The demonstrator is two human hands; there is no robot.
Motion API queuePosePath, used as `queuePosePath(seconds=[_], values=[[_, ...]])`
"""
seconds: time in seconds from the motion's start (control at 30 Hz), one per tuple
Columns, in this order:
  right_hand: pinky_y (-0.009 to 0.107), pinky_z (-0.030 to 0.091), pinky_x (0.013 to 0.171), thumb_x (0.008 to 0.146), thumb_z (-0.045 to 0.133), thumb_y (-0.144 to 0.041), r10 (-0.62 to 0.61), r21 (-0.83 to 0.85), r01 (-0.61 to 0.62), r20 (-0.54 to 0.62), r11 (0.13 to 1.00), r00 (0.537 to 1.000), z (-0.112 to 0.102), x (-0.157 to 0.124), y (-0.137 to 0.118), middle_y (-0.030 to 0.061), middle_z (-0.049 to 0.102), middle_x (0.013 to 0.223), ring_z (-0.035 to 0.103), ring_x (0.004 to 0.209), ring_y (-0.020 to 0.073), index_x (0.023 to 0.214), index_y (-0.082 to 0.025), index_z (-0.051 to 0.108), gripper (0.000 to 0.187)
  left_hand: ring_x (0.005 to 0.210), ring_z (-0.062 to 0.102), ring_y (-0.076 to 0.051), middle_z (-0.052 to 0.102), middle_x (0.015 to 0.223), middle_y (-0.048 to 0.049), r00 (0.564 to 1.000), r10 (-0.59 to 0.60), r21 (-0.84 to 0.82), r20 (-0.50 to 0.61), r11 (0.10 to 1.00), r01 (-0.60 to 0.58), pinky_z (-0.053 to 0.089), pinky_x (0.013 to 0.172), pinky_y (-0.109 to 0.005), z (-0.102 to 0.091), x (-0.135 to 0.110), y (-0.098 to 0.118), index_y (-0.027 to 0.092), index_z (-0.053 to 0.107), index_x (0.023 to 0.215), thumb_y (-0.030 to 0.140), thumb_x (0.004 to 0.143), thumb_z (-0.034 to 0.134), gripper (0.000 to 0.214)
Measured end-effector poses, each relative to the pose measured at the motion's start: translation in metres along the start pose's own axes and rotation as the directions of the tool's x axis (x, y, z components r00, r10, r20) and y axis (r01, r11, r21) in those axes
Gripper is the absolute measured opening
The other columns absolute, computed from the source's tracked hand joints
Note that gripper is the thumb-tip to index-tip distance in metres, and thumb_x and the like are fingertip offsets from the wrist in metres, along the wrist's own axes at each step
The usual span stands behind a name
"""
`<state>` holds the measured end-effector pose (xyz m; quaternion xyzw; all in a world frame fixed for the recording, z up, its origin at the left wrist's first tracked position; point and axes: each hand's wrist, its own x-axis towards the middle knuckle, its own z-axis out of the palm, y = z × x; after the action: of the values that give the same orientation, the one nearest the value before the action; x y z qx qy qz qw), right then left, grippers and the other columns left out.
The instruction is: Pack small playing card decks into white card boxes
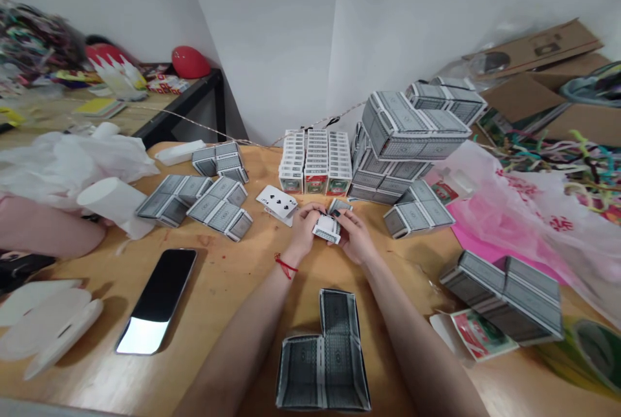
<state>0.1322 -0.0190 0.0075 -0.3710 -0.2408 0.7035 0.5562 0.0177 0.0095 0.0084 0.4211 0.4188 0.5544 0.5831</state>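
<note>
My left hand (305, 229) and my right hand (356, 236) meet over the middle of the wooden table (228, 288), both closed on one deck of playing cards (326, 227) with a grey patterned back. A red string circles my left wrist. Just left of the hands lie a few face-up cards (276, 201), the top one showing black spades. Behind the hands stand three rows of boxed card decks (316, 161). Between my forearms, near the table's front edge, rests an open flattened grey card carton (324, 355).
Stacks of grey cartons (412, 139) rise at the back right, more lie at the left (204, 200) and right (507, 294). A black phone (158, 297) lies front left. White plastic bags (68, 161), a white roll, a pink bag (514, 223) and cardboard boxes surround the table.
</note>
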Motion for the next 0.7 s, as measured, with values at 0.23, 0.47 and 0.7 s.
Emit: queuePosePath(seconds=[0.23, 0.47, 0.7], values=[[0.02, 0.049, 0.04, 0.066, 0.067, -0.029, 0.202, -0.019, -0.201, 0.119, 0.979, 0.972, -0.01, 0.001, -0.002, -0.0027, 0.055, 0.057, 0.051, 0.048, 0.0084, 0.07, -0.017, 0.055, 0.017, 0.05, 0.045, -0.009, 0.056, 0.059, 0.001, 0.997, 0.037, 0.018, 0.075, 0.999, -0.039, 0.033, 0.046, -0.02, -0.008, 0.003, 0.002, 0.015, 0.06, 0.061, 0.023, 0.06, 0.051, 0.012], [0.012, 0.028, 0.028, 0.061, 0.071, -0.033, 0.151, -0.123, -0.14, 0.08, 0.982, 0.985, -0.009, -0.002, -0.002, -0.0057, 0.049, 0.049, 0.04, 0.036, 0.0039, 0.064, -0.017, 0.052, 0.024, 0.055, 0.051, -0.011, 0.061, 0.066, -0.0019, 0.977, -0.069, 0.041, 0.203, 0.997, 0.062, 0.036, 0.049, -0.022, -0.02, 0.009, 0.004, 0.014, 0.065, 0.067, 0.025, 0.061, 0.057, 0.014], [0.024, 0.049, 0.046, 0.064, 0.065, -0.044, -0.205, -0.386, 0.176, -0.034, 0.906, 0.978, -0.007, 0.003, 0.006, -0.0024, 0.056, 0.057, 0.054, 0.048, 0.0105, 0.063, -0.017, 0.052, 0.029, 0.061, 0.054, -0.013, 0.063, 0.069, -0.0047, 0.98, -0.047, 0.064, 0.194, 0.997, 0.035, 0.041, 0.057, -0.024, -0.019, 0.013, 0.0, 0.011, 0.067, 0.079, 0.038, 0.07, 0.055, 0.03]])
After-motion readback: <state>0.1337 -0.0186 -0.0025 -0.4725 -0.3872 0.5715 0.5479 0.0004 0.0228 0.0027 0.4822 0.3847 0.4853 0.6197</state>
